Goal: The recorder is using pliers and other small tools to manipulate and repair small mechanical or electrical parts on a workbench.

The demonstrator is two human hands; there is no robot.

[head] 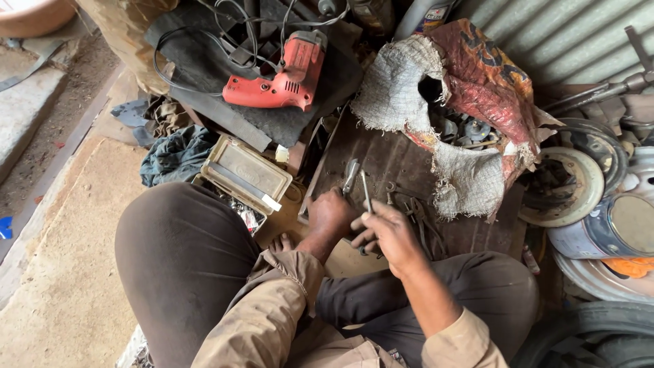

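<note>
The left hand [332, 212] is closed around the handle of a grey metal tool [351, 176] whose head points far, resting on a dark metal tray [381, 153]. Just right of it, the right hand [390, 233] pinches a thin metal rod [366, 192] upright between fingers and thumb. Far right of the hands sits a torn sack [470, 102] of metal parts; far left lies a red electric drill [283, 78], and near left a small open tin box [245, 174].
</note>
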